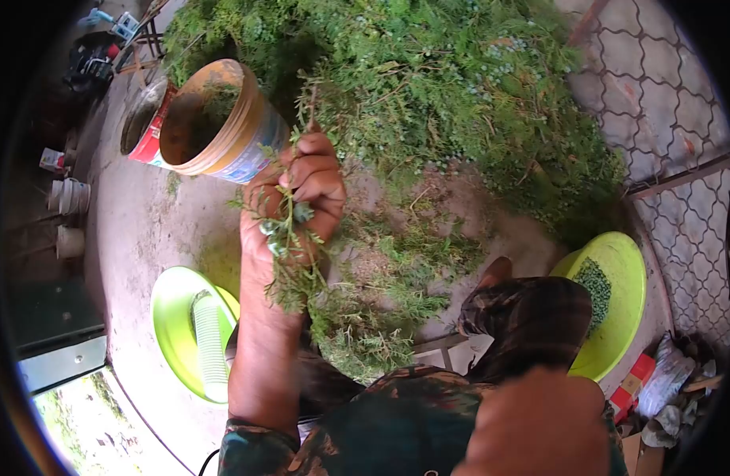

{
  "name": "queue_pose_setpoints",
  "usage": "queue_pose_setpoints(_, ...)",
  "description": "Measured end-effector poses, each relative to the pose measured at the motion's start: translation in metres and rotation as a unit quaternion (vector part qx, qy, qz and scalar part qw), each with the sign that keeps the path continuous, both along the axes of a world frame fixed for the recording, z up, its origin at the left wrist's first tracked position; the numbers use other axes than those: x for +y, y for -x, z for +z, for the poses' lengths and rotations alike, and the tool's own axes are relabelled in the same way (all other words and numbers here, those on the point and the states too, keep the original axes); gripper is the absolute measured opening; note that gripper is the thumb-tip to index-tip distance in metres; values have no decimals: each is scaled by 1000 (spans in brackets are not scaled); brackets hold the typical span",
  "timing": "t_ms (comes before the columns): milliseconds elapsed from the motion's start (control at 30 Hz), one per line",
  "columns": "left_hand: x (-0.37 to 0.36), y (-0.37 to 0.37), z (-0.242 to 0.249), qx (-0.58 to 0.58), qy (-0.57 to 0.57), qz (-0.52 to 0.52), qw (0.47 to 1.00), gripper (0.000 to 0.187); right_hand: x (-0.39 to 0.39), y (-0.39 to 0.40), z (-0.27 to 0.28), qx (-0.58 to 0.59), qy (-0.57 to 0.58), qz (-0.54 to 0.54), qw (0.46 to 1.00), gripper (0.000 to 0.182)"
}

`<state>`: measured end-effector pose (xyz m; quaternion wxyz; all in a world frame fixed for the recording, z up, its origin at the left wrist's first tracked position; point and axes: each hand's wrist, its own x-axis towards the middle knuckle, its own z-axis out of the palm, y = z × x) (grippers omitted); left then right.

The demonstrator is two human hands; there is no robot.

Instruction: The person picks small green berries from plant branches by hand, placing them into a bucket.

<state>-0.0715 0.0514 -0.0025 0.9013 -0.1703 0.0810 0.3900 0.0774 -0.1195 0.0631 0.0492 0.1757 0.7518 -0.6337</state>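
Note:
My left hand (301, 186) is raised in front of me, its fingers closed around a sprig of evergreen (286, 274) with scale-like leaves and a few small green cones. The stem pokes out above the fist and the leafy part hangs down over the wrist. My right hand (539, 428) is low at the right, close to my body and smeared by motion. Its fingers cannot be made out. A lime-green basin (631, 317) beyond my knee on the right holds a heap of small green cones (593, 292).
A big pile of cut evergreen branches (460, 87) covers the floor ahead, with loose sprigs (373, 333) nearer my feet. An orange-brown bucket (246, 135) and a red bucket (152, 127) lean at left. Another lime-green basin (168, 317) contains a pale ribbed object (212, 349).

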Motion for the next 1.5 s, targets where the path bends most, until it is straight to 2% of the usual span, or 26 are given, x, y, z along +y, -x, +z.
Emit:
queue_pose_setpoints(33,-3,-1,2,0,21,4,1000,7,10,1,-15,3,2,2,1000,11)
queue_pose_setpoints(67,-2,-1,-1,-13,11,-8,1000,8,21,1,-29,61,-17,-236,970,18)
queue_pose_setpoints(100,-4,-3,-2,-18,12,-14,1000,8,32,0,-42,112,-40,-463,879,25)
queue_pose_setpoints(133,-6,-5,-2,-2,9,-10,1000,7,40,-2,-55,157,-64,-660,732,32)
queue_pose_setpoints(200,-12,-9,-3,28,-14,-8,999,8,51,-2,-82,215,220,-584,751,39)
queue_pose_setpoints(333,-16,-15,-6,80,-43,-30,995,11,59,9,-83,254,408,-513,711,30)
queue_pose_setpoints(367,-17,-15,-6,79,-45,-32,995,11,60,12,-85,254,406,-515,711,30)
queue_pose_setpoints(433,-14,-13,-6,143,-70,-16,987,11,60,17,-97,223,228,-593,739,31)
queue_pose_setpoints(467,-10,-8,-15,189,-108,14,976,11,59,18,-106,164,-22,-640,750,29)
queue_pose_setpoints(500,-10,-7,-17,190,-110,15,975,11,56,21,-105,166,-24,-640,750,29)
queue_pose_setpoints(567,-13,-8,-20,193,-134,-2,972,16,50,26,-101,219,-198,-698,652,28)
queue_pose_setpoints(633,-17,-13,-14,197,-126,-10,972,20,46,17,-102,248,-103,-693,669,27)
queue_pose_setpoints(700,-21,-16,-7,151,-136,-55,977,20,52,-3,-116,286,233,-769,522,27)
queue_pose_setpoints(733,-23,-15,-7,121,-143,-62,980,20,55,-15,-120,286,230,-772,519,27)
queue_pose_setpoints(800,-23,-14,-5,112,-130,-65,983,20,58,-31,-120,420,390,-723,386,27)
queue_pose_setpoints(833,-23,-13,-5,105,-116,-61,986,20,56,-29,-114,419,389,-725,385,27)
queue_pose_setpoints(933,-22,-15,-9,127,-94,-52,986,17,47,-18,-94,363,249,-657,612,19)
queue_pose_setpoints(967,-22,-16,-10,142,-80,-51,985,15,48,-11,-93,365,250,-657,611,19)
queue_pose_setpoints(1033,-22,-17,-12,166,-72,-61,982,12,53,9,-90,267,-144,-646,700,14)
queue_pose_setpoints(1067,-20,-14,-21,137,-82,-91,983,12,55,16,-92,265,-145,-648,699,14)
queue_pose_setpoints(1133,-21,-16,-25,132,-60,-129,981,14,56,24,-97,197,-308,-633,682,18)
queue_pose_setpoints(1267,-27,-22,-24,195,-41,-92,976,13,58,20,-101,133,-354,-618,689,17)
queue_pose_setpoints(1367,-25,-24,-22,316,-12,-65,946,12,59,14,-102,233,-266,-656,666,13)
queue_pose_setpoints(1400,-23,-19,-25,275,-51,-96,955,11,55,3,-93,378,76,-627,677,14)
queue_pose_setpoints(1433,-21,-17,-26,232,-90,-125,960,12,52,-3,-88,471,409,-509,593,17)
queue_pose_setpoints(1500,-20,-15,-29,282,-89,-78,952,13,50,-2,-89,504,440,-497,552,24)
